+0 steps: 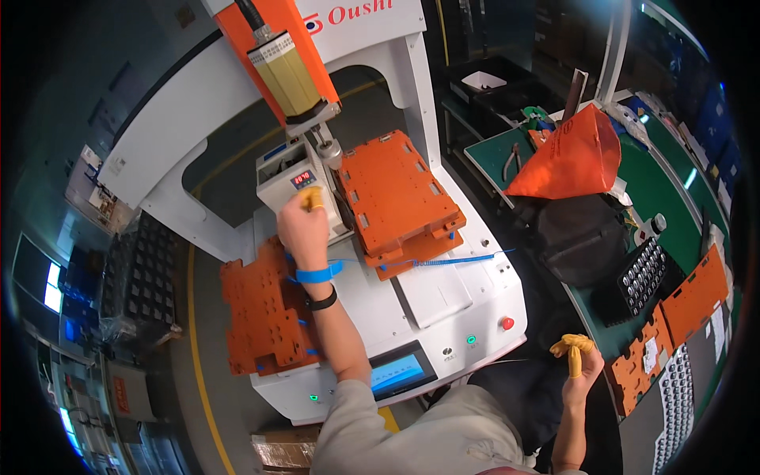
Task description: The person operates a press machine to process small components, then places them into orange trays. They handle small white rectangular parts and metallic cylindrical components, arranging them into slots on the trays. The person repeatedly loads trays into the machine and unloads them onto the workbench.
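My left hand (305,228) is raised in front of a small white box-shaped device (279,190) with a red lit display. Its yellow-covered fingertips are drawn together, and anything between them is too small or hidden to tell. A blue wrist strap (318,274) with a coiled cord circles that wrist. Right of the device lies an orange fixture plate (396,190) with slots, stacked over another. Under my left forearm is a second orange plate (265,313) with many holes. My right hand (579,370), also in yellow finger covers, is held bent beside the bench, its contents unclear.
Above the device hangs a yellow-bodied driver unit (291,79) on a white and orange gantry machine. A red button (507,323) and touch screen (396,372) line its front. The green bench (681,210) at right carries an orange bag (574,158) and a black tray (643,277) of round parts.
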`<action>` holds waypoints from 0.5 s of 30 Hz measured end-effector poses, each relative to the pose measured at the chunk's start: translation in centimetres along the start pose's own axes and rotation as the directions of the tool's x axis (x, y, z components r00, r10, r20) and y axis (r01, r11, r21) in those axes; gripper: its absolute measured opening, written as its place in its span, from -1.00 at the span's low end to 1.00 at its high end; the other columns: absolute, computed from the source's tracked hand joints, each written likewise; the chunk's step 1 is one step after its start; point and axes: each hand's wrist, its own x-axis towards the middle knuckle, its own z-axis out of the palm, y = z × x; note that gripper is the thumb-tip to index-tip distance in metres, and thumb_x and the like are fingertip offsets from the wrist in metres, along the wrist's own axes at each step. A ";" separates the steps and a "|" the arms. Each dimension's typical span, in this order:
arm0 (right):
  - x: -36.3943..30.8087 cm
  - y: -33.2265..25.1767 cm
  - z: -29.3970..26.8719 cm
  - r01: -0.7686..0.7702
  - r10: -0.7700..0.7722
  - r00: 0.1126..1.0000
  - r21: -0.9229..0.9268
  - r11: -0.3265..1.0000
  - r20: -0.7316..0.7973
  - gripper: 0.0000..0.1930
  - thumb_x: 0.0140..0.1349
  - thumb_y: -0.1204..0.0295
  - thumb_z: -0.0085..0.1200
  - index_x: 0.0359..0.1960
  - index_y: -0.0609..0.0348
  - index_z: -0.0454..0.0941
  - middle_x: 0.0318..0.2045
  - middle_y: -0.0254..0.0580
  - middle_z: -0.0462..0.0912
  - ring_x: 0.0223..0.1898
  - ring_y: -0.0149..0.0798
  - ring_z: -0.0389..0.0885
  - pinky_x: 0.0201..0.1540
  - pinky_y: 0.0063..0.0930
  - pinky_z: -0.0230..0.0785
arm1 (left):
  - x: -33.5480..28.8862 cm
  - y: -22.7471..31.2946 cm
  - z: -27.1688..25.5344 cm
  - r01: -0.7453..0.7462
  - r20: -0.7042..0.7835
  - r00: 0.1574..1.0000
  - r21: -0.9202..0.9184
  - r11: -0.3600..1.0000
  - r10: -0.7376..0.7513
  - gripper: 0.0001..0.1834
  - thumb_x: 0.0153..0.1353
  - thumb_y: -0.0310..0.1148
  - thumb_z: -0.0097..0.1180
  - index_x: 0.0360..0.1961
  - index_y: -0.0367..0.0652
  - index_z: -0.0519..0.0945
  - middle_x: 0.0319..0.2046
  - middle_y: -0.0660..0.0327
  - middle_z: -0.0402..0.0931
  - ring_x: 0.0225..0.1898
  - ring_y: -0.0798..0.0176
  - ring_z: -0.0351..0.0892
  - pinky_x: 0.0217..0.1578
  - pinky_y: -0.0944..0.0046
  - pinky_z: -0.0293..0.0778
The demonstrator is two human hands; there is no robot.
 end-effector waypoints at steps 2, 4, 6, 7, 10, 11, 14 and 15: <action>0.1 0.2 -0.1 -0.059 0.059 0.998 0.012 0.998 0.003 -0.78 0.36 0.43 0.04 -0.19 0.41 0.59 -0.38 -0.11 0.62 -0.38 -0.29 0.60 -0.29 -0.49 0.42 | 2.3 0.4 -0.7 -0.021 -0.075 0.997 0.027 0.999 0.023 -0.77 0.14 -0.29 0.16 -0.30 -0.20 0.72 -0.44 -0.13 0.61 -0.37 -0.24 0.61 -0.35 -0.02 0.49; 0.2 0.5 -0.1 -0.049 0.049 0.999 0.019 0.999 0.022 -0.77 0.36 0.42 0.04 -0.18 0.42 0.59 -0.38 -0.12 0.62 -0.38 -0.29 0.59 -0.28 -0.49 0.42 | 4.8 0.3 -1.0 -0.012 -0.112 0.993 0.096 0.995 0.023 -0.77 0.14 -0.30 0.14 -0.33 -0.23 0.70 -0.43 -0.15 0.61 -0.34 -0.26 0.61 -0.33 -0.04 0.50; 0.4 0.4 -0.1 -0.031 0.031 0.999 0.015 0.999 0.038 -0.76 0.36 0.41 0.04 -0.17 0.42 0.59 -0.38 -0.13 0.62 -0.38 -0.29 0.59 -0.28 -0.50 0.42 | 6.7 -0.2 -0.6 0.011 -0.102 0.995 0.193 0.981 0.008 -0.77 0.14 -0.32 0.13 -0.38 -0.28 0.69 -0.44 -0.18 0.60 -0.32 -0.26 0.62 -0.32 -0.04 0.51; 0.3 0.3 0.0 -0.033 0.033 0.999 0.014 0.999 0.031 -0.76 0.36 0.42 0.04 -0.17 0.42 0.59 -0.38 -0.13 0.62 -0.38 -0.29 0.59 -0.28 -0.50 0.42 | 6.3 -0.7 -0.6 0.007 -0.042 0.999 0.198 0.980 0.001 -0.77 0.14 -0.32 0.14 -0.40 -0.30 0.68 -0.45 -0.19 0.60 -0.32 -0.26 0.62 -0.32 -0.05 0.51; 0.2 0.4 -0.2 -0.028 0.028 1.000 0.002 1.000 -0.011 -0.78 0.36 0.43 0.03 -0.18 0.42 0.59 -0.38 -0.12 0.62 -0.38 -0.30 0.60 -0.28 -0.51 0.42 | 3.2 1.8 -0.3 -0.016 0.157 0.987 0.177 0.984 -0.012 -0.76 0.14 -0.36 0.16 -0.44 -0.38 0.65 -0.47 -0.21 0.60 -0.33 -0.25 0.63 -0.31 -0.07 0.52; 0.0 0.7 -0.3 -0.026 0.026 0.999 0.005 1.000 -0.023 -0.78 0.36 0.44 0.03 -0.18 0.41 0.59 -0.38 -0.12 0.63 -0.38 -0.30 0.60 -0.28 -0.51 0.42 | 1.9 1.9 0.1 -0.014 0.221 0.975 0.135 0.991 -0.016 -0.76 0.15 -0.36 0.16 -0.44 -0.38 0.65 -0.48 -0.20 0.60 -0.33 -0.25 0.63 -0.31 -0.07 0.52; -0.5 1.6 -0.4 -0.047 0.048 0.999 0.036 0.998 -0.024 -0.79 0.36 0.45 0.03 -0.18 0.41 0.60 -0.37 -0.12 0.64 -0.38 -0.31 0.60 -0.28 -0.52 0.42 | 0.1 0.6 1.5 -0.021 0.371 0.928 0.143 0.989 -0.034 -0.76 0.18 -0.35 0.16 -0.44 -0.37 0.66 -0.49 -0.19 0.59 -0.35 -0.25 0.63 -0.32 -0.08 0.52; -0.7 1.9 -0.4 -0.060 0.061 0.998 0.046 0.997 -0.021 -0.79 0.36 0.45 0.03 -0.18 0.40 0.60 -0.37 -0.12 0.64 -0.38 -0.31 0.61 -0.28 -0.53 0.41 | 0.0 0.2 2.1 -0.044 0.397 0.917 0.215 0.976 -0.046 -0.75 0.19 -0.34 0.16 -0.44 -0.37 0.66 -0.51 -0.19 0.59 -0.35 -0.25 0.63 -0.32 -0.07 0.52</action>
